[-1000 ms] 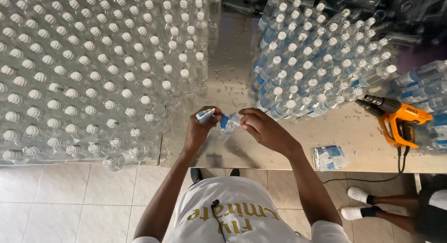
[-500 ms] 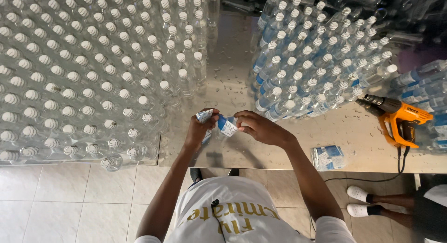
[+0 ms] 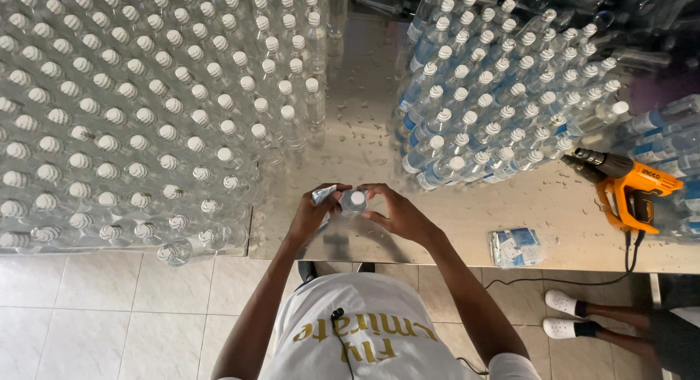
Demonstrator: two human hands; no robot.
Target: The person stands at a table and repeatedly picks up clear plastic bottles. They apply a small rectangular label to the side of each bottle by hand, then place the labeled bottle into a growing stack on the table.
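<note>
A clear plastic bottle (image 3: 354,201) with a white cap stands upright on the wet steel table (image 3: 364,132), seen from above. My left hand (image 3: 310,212) holds it on the left side together with a small blue-and-white label sleeve (image 3: 323,196). My right hand (image 3: 394,211) cups the bottle from the right, fingers around its top.
A large block of unlabelled capped bottles (image 3: 124,110) fills the left of the table. Blue-labelled bottles (image 3: 496,96) stand at the right. An orange heat gun (image 3: 627,187) and a stack of labels (image 3: 516,247) lie at the right. Another person's white shoes (image 3: 569,314) show below.
The bottle was tilted between my hands with the label near its body; now it stands upright, cap toward the camera, and both hands have closed around it.
</note>
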